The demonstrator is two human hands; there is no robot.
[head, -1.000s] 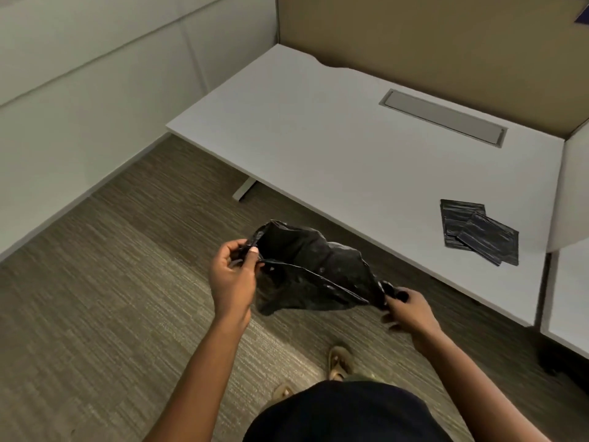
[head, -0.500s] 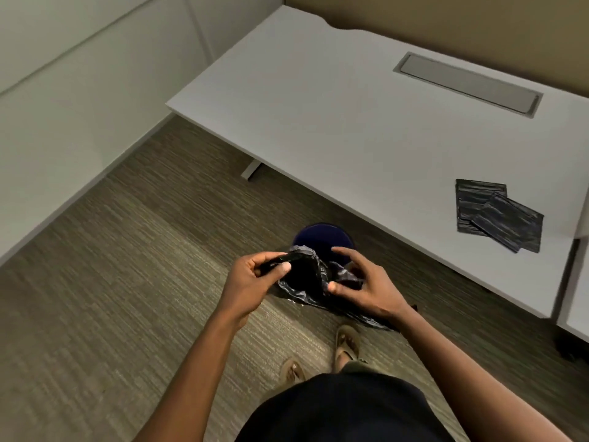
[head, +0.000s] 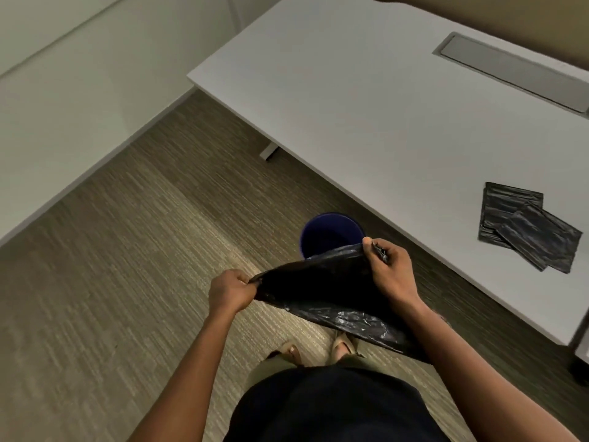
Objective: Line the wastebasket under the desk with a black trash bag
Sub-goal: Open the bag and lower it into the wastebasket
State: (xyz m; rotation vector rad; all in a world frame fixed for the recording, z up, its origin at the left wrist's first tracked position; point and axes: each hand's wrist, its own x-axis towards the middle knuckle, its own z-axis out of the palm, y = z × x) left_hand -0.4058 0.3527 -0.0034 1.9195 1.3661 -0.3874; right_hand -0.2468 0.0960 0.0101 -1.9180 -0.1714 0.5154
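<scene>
Grey striped office carpet [head: 127,282]: a person's left hand [head: 230,291] and right hand [head: 390,272] pinch a crinkled black plastic trash bag [head: 322,288] taut; round blue wastebasket [head: 331,232] at twelve o'clock, by the white table [head: 366,106]. Mouth should spread wide before lowering.

view: head-worn, single | faces: forward and steeply down | near: hands [head: 390,272] | far: desk [head: 366,100], floor [head: 127,250]

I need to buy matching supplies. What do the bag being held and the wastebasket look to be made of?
The black trash bag looks like thin glossy plastic film: it crinkles and glints. The wastebasket looks like smooth dark blue rigid plastic, though metal cannot be ruled out.
</scene>
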